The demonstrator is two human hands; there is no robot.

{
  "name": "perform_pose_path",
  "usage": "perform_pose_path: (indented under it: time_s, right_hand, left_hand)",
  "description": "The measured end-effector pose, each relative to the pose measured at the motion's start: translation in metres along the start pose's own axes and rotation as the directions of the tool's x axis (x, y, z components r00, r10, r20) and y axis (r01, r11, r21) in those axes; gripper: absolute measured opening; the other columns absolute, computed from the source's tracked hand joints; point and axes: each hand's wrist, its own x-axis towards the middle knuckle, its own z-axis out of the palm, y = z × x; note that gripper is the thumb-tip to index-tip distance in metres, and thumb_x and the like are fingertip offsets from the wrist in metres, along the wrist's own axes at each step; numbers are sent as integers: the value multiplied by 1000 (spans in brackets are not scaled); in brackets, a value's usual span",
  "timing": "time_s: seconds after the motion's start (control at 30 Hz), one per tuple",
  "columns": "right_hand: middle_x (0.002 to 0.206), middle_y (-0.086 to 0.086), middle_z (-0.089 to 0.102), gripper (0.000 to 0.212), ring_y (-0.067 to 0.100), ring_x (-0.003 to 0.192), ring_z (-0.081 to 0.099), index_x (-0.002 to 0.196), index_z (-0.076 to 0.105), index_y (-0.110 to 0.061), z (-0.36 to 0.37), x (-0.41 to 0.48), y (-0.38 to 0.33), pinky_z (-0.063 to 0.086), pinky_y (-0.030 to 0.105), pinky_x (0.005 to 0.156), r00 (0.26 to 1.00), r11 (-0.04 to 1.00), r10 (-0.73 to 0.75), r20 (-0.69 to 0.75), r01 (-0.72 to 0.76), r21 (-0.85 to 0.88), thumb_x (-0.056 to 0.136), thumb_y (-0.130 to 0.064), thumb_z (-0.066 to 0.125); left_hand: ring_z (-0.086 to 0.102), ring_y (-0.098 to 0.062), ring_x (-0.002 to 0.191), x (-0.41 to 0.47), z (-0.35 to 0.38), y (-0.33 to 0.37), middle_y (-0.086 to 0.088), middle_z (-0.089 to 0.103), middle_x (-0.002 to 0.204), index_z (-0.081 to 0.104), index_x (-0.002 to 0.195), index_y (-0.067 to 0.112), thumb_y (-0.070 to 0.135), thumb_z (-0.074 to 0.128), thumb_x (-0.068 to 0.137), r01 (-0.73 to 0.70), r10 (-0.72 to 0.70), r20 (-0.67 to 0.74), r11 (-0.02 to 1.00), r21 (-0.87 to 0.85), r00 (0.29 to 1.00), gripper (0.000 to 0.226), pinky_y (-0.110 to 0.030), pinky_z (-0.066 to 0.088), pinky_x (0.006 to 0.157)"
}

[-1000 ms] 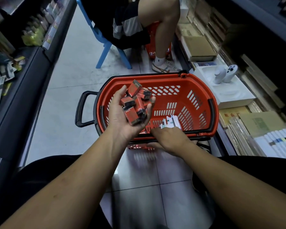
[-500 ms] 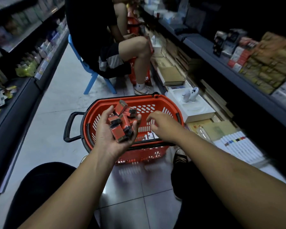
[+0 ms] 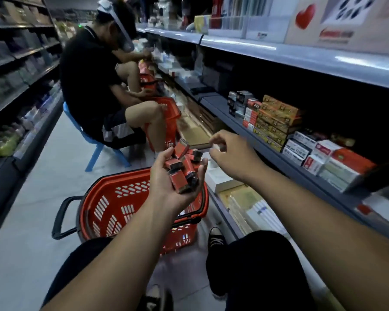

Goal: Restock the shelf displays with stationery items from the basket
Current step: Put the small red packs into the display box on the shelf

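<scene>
L hand palm up, fingers cupped round a heap of small red boxes, held above the far rim of the red basket on the floor. R hand just beside the heap, fingers curled, thumb and forefinger close together; can't tell if it pinches anything. Shelf to the right carries stacked packs. 2nd person seated on blue stool further down the aisle.
</scene>
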Motion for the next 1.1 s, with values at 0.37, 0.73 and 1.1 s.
perform_pose_path:
  time_s: [0.37,0.73,1.1]
  right_hand:
    - [119,8,58,31,30,106,57,118,58,-19,-110,-70,66,50,42,89,959,869,160,-234,-249,-427,90,-33,61]
    - [123,4,56,35,26,113,56,125,58,-17,-163,-174,124,49,40,92,777,703,469,-419,-616,-355,93,-30,64]
    - [69,3,58,43,24,67,55,68,58,-15,-161,-227,173,47,39,59,719,608,549,-426,-693,-387,102,-40,48]
  left_hand:
    - [71,-31,101,56,61,-73,-17,73,115,70,115,9,46,62,90,331,-350,71,922,201,934,46,-31,61,65]
    - [70,-28,107,70,105,-175,-15,74,109,72,113,9,43,65,87,559,-625,81,742,371,776,43,-27,59,70]
    - [69,-28,112,84,115,-233,-15,73,117,70,113,10,41,65,88,589,-679,66,678,440,731,41,-27,59,71]
